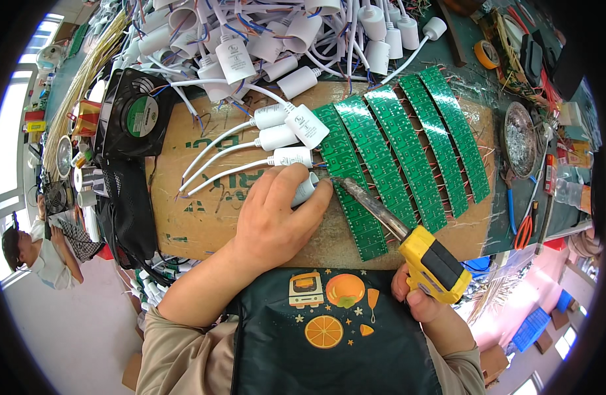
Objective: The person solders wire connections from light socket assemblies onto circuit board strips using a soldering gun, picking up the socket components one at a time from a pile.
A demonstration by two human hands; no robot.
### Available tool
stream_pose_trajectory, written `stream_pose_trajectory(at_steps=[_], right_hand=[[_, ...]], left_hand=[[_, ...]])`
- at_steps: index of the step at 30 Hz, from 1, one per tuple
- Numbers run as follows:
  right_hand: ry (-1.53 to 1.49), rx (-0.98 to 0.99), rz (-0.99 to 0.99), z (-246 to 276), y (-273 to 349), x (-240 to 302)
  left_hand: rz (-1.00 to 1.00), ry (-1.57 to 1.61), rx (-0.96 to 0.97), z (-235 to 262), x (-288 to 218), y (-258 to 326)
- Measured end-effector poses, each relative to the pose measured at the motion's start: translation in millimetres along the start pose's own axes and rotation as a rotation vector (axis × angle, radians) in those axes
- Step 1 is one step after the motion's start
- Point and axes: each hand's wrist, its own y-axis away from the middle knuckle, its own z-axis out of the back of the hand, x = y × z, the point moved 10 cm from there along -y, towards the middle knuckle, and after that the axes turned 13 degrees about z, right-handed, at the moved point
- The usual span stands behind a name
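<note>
My left hand (273,217) fingers curled shut on a white plug (304,188), pinned to the cardboard (204,217). Right hand (421,299) fist-tight on yellow soldering iron (408,243), tip touching leftmost green circuit strip (349,181).

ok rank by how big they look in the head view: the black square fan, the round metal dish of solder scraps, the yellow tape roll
1. Black square fan
2. Round metal dish of solder scraps
3. Yellow tape roll

Fisheye shrinks things near the rim, so true sizes may differ.
</note>
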Motion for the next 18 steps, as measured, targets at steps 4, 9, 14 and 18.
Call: stream_pose_trajectory(at_steps=[4,9,14,18], right_hand=[[-0.039,0.039,-0.029,-2.4,2.1,-6.8],[-0.018,0.006,0.01,-4.7,-4.4,1.0],[-0.039,-0.016,0.032,-3.3,-5.9,4.3],[-0.215,-0.053,-0.063,-4.6,5.5,-4.2]], left_hand=[[0.001,-0.002,0.002,0.1,-1.3,-0.8],[0.004,0.002,-0.002,-0.2,-0.9,-0.3],[0.0,-0.009,-0.002,-0.5,-0.6,0.5],[-0.009,-0.016,-0.019,0.6,-0.8,0.4]])
